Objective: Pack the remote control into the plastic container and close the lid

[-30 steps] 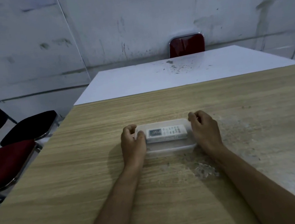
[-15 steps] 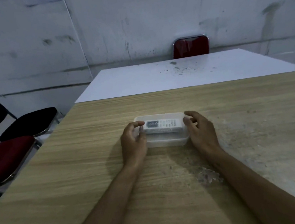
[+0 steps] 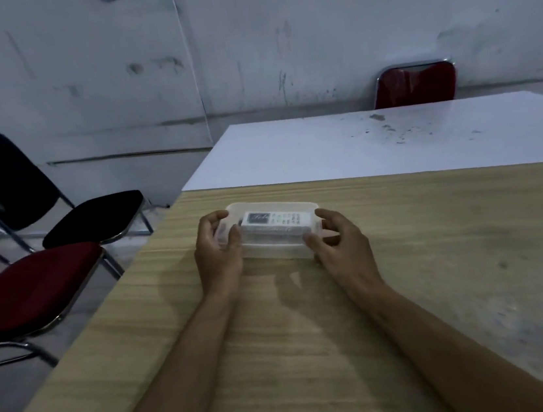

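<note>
Translucent plastic forms the rectangular container (image 3: 275,231) that sits on the wood-grain table (image 3: 313,337), clasped at its two short ends: the left hand (image 3: 218,250) curls fingers and thumb around the left end, and the right hand (image 3: 341,241) wraps the right end with its thumb on the near corner. Between the two grips the white remote control (image 3: 273,221) lies flat inside the container, display toward the left hand and buttons toward the right, seen through what looks like a lid on top, though whether it is snapped shut cannot be told.
</note>
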